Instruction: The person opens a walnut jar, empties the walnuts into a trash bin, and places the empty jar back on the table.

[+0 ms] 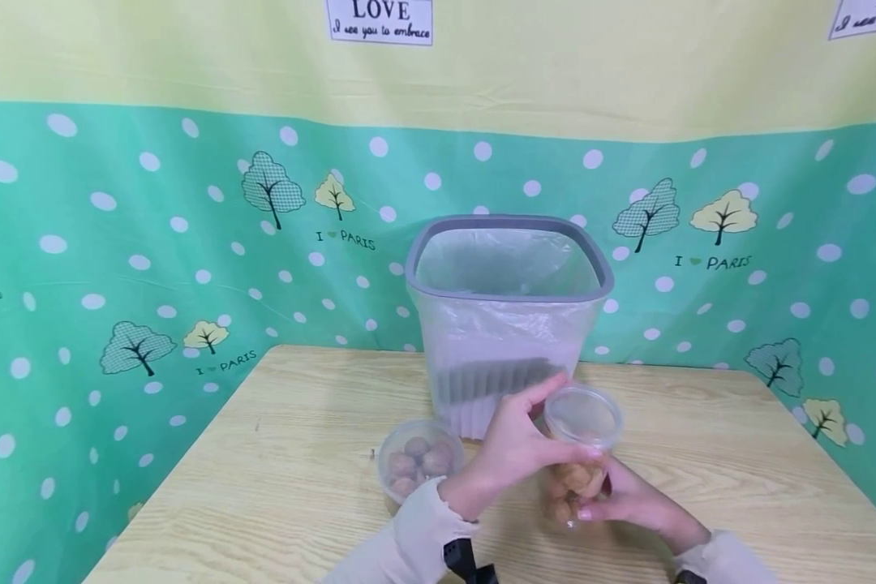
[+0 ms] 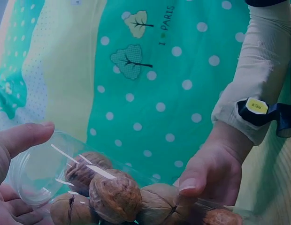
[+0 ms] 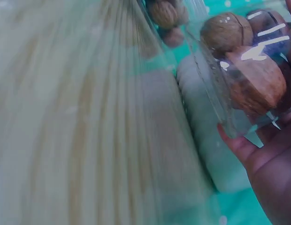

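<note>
A clear plastic jar with walnuts inside is held up off the table between both hands. My left hand grips it around the round clear top, thumb and fingers on either side. Lower down, my right hand holds the jar's body from the right. In the left wrist view, walnuts show through the shiny wall, and the left thumb lies by the top. The right wrist view shows the right hand supporting the jar near its base. Whether a separate lid covers it is unclear.
A round clear tub holding several walnuts stands on the wooden table, left of the jar. Behind both is a tall translucent bin with a grey rim and a plastic liner. A green dotted cloth hangs around the table.
</note>
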